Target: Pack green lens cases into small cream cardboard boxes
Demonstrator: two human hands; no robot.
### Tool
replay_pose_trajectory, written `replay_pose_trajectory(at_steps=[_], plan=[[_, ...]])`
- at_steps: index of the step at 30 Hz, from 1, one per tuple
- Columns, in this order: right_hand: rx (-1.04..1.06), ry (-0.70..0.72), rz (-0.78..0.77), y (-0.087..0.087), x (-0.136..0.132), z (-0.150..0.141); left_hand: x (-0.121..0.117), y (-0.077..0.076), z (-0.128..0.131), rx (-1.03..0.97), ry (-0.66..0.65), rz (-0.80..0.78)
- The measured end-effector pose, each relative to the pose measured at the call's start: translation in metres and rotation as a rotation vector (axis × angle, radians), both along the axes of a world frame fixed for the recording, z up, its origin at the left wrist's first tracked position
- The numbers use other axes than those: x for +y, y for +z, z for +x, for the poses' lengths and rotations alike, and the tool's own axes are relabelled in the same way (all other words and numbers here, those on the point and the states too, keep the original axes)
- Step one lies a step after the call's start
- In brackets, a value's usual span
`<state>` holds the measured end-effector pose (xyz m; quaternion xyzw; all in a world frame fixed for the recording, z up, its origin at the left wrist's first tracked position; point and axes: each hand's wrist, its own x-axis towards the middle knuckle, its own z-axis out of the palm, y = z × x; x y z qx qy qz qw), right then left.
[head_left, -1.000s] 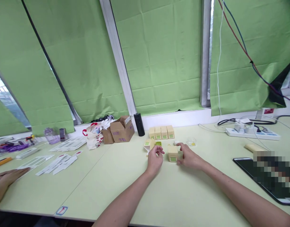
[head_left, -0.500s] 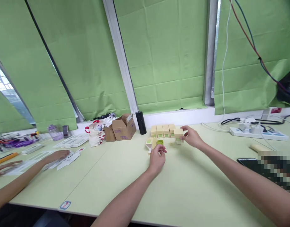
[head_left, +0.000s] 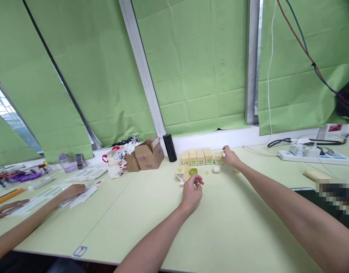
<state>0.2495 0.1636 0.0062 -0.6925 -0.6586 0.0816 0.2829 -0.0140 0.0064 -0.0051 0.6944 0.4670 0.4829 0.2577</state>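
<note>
My right hand (head_left: 230, 157) grips a small cream box (head_left: 218, 157) with a green window by its right side, at the right end of a row of similar cream boxes (head_left: 199, 157). My left hand (head_left: 192, 191) hovers over the table with its fingers loosely curled and apart; nothing shows in them. Just beyond its fingertips are a small green tray (head_left: 193, 171) and an opened cream box (head_left: 180, 172) with its flaps out. A small white case (head_left: 216, 170) and a tiny yellow piece (head_left: 207, 172) lie between my hands. Another yellow piece (head_left: 237, 171) is partly behind my right wrist.
A black cylinder (head_left: 169, 148), a cardboard box (head_left: 149, 153) and a cloth bag (head_left: 116, 163) stand along the back. At right are a power strip (head_left: 313, 156) and a dark phone-like device (head_left: 307, 195). On the left, another person's hands (head_left: 73, 191) rest on papers.
My right hand has moved the cream box back and right to the row's end. The white case and a yellow piece now show. My left hand has barely moved.
</note>
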Motion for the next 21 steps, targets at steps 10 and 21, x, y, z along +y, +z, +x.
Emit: replay_pose_trajectory(at_steps=[10,21], plan=[[-0.240,0.104,-0.126,0.002,-0.008,0.002,0.002,-0.002,0.004,0.008,-0.012,0.009],[-0.323,0.033,-0.162,0.006,0.011,-0.014,0.003,-0.009,0.002,0.028,-0.078,0.026]])
